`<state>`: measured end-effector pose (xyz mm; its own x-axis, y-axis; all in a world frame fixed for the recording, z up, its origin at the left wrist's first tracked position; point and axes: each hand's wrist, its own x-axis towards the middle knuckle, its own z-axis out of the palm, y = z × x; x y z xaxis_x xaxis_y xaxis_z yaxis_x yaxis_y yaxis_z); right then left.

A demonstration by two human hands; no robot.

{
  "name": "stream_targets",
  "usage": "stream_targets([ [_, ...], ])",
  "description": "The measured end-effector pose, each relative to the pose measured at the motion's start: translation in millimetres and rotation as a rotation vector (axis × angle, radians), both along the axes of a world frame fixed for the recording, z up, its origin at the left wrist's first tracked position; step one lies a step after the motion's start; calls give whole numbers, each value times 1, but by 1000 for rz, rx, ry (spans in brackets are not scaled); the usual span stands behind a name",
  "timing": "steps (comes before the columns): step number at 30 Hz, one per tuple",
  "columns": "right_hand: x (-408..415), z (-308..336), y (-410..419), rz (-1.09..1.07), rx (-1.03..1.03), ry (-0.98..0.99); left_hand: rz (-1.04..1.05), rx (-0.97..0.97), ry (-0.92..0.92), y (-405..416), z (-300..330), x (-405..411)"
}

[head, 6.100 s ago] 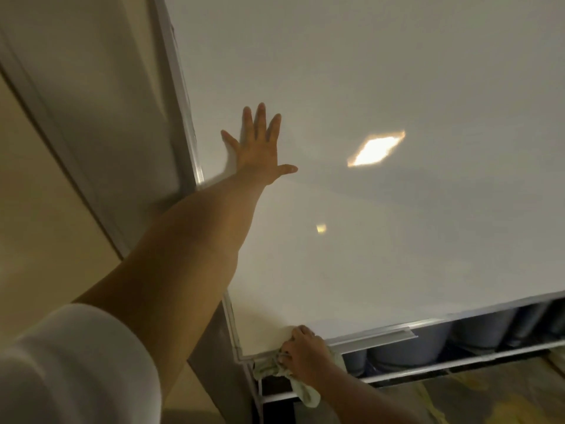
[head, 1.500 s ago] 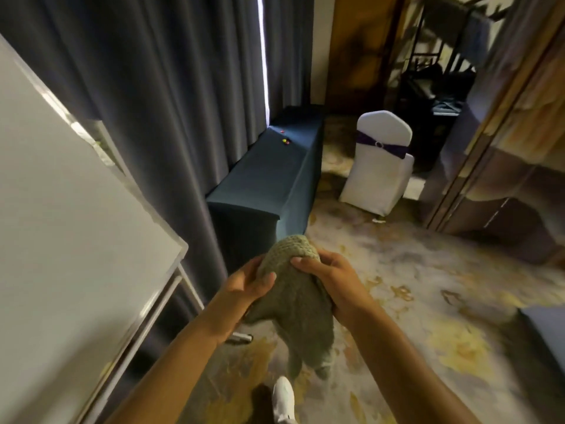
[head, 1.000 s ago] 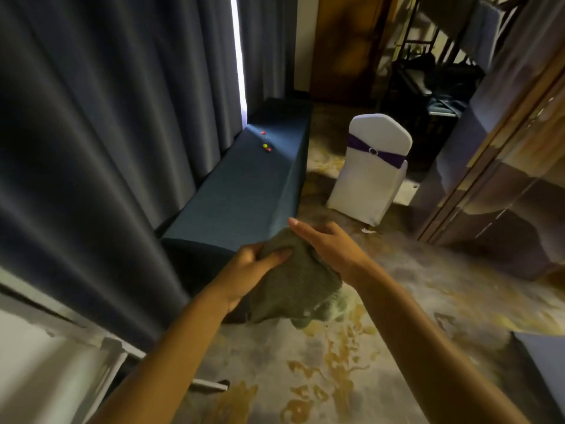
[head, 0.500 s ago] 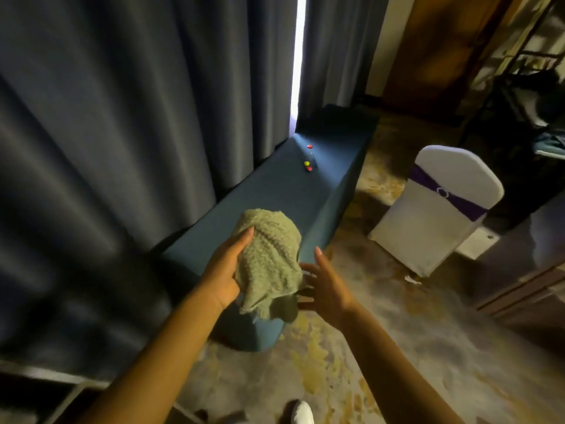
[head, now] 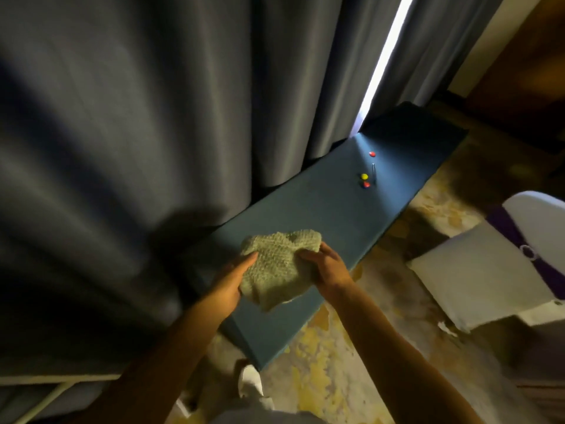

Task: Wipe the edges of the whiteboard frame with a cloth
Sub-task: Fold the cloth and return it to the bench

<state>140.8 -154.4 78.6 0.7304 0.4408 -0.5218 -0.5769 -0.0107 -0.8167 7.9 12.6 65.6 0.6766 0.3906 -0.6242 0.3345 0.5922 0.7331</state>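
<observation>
1. Half a second ago the right hand hung open just beside the cloth and only the left held it; now both hands grip it over the near end of the table. I read this as folding or setting the cloth down, not wiping.
2. The whiteboard, in view a second and a half ago, is gone from sight; only pale bars at the lower left, possibly its stand, show. Its frame edges cannot be checked from here, so whether the wiping is finished I cannot tell.
3. One dark curtain fills the left and top, with one bright slit of daylight in it.
4. One left hand: thumb on top of the cloth's left edge, the other fingers hidden under it, so it pinches the fabric.
5. One greenish knitted cloth, bunched, held between the hands above the table's near end; whether it touches the tabletop I cannot tell.
6. One right hand: fingers pressed together, curled onto the cloth's right edge.
7. One long table under a dark blue cover.
8. On its far part, three small round pieces, two red and one yellow, and one thin upright pin-like thing, too small to name.
9. One white-covered chair with a purple sash at the right.
</observation>
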Motion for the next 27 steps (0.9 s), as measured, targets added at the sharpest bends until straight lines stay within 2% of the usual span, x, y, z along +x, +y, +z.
stream_targets([
  [2, 20, -9, 13, 28, -77, -51, -5, 83, 141, 11, -18, 13],
  [4, 43, -23, 30, 109, -195, -106, 4, 42, 278, 20, -36, 27],
  [7, 65, -49, 55, 202, -348, -157, 53, -28, 304, 27, -58, 38],
  [10, 81, -72, 75, 282, -471, -188, 56, 22, 355, 33, -81, 42],
  [12, 91, -88, 81, 366, -580, -217, -9, 167, 455, 31, -99, 44],
  [14, 94, -96, 80, 420, -750, -297, -123, 454, 624, 25, -112, 41],
  [16, 95, -103, 76, 477, -894, -564, -147, 807, 718, 14, -119, 36],
  [19, 80, -114, 69, 752, -869, -1054, -272, 1218, 595, -5, -128, 36],
  [21, 69, -122, 64, 1047, -844, -1218, -512, 1311, 564, -19, -135, 42],
  [23, 66, -131, 59, 1248, -867, -1299, -702, 1319, 643, -24, -142, 45],
  [27, 78, -139, 46, 1450, -936, -1315, -847, 1277, 791, -25, -143, 43],
])
